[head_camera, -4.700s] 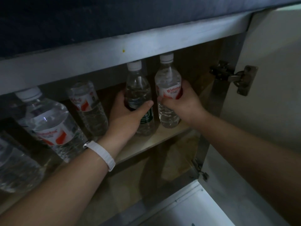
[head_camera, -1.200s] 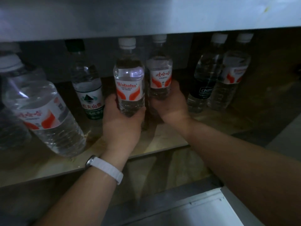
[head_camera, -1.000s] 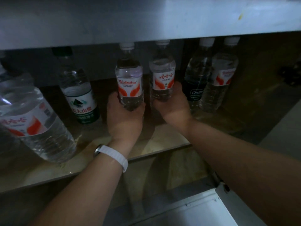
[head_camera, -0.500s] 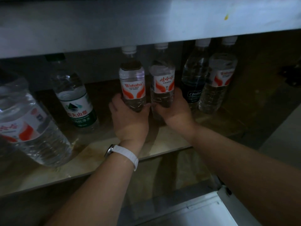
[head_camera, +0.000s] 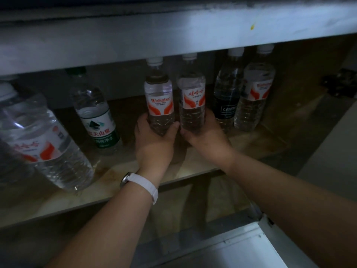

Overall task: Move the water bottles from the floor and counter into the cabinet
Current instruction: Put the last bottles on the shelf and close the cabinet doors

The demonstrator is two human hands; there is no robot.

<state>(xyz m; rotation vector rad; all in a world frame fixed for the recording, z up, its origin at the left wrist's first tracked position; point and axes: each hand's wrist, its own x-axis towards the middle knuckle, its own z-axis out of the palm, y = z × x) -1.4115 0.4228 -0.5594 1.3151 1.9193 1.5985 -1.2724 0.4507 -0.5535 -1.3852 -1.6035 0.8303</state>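
Inside the dark cabinet, my left hand [head_camera: 153,144] grips the base of a clear water bottle with a red-and-white label [head_camera: 158,101]. My right hand [head_camera: 205,138] grips the base of a second red-labelled bottle [head_camera: 191,99] right beside it. Both bottles are upright over the middle of the cabinet shelf [head_camera: 108,182], their white caps just under the cabinet's top rail [head_camera: 173,35]. Whether their bottoms touch the shelf is hidden by my hands.
To the right stand a dark-labelled bottle [head_camera: 228,93] and a red-labelled bottle [head_camera: 255,93]. On the left are a green-labelled bottle [head_camera: 94,115] and a large red-labelled bottle [head_camera: 36,140]. A door hinge [head_camera: 340,84] sits at the far right. A lower compartment lies below the shelf.
Since 4.7 s ago I placed one pair of bottles at the right. Over the last second, both hands have pushed this second pair slightly deeper and rightward along the shelf.
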